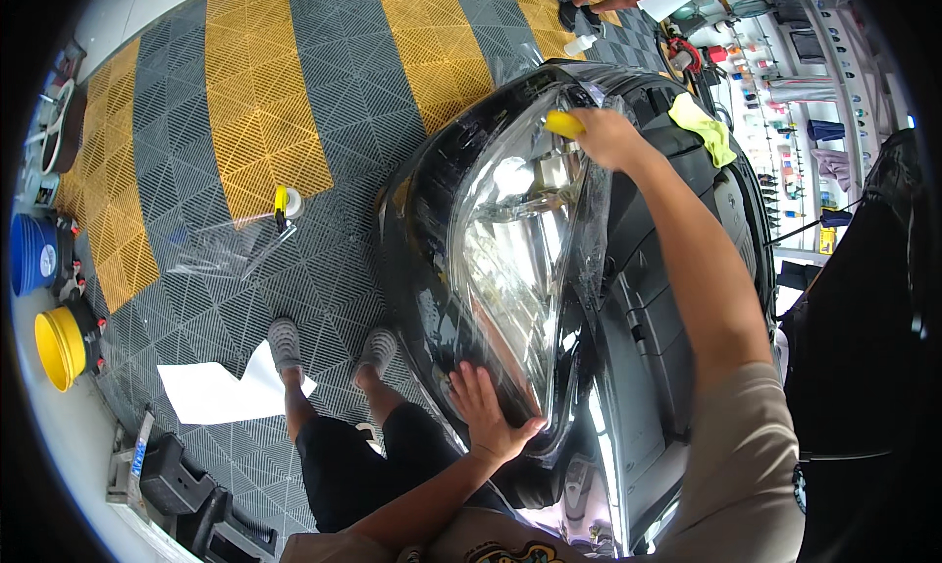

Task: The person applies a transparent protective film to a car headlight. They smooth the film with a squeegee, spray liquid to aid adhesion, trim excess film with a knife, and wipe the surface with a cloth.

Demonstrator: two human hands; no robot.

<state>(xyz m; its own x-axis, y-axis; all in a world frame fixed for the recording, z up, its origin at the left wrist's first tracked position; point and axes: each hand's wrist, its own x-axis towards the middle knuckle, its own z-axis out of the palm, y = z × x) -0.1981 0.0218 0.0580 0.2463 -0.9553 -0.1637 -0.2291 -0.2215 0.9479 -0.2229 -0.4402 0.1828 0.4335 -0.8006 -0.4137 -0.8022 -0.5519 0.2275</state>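
Clear film (593, 249) covers the headlight (515, 259) at the car's (424, 293) front corner. Our right hand (610, 139) grasps a yellow tool (564, 123) at its far end; our left hand (491, 428) lies spread, grasping nothing, by its near tip. Uneven pressure, we judge, could crease the film.

There is one headlight (515, 244), one held yellow block (563, 124), one lime cloth (703, 130) and two grey shoes (285, 342).

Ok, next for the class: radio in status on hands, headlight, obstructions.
Right hand holding yellow tool at headlight's far end. Left hand spread beside near end. Clear film over headlight. Cloth off aside.
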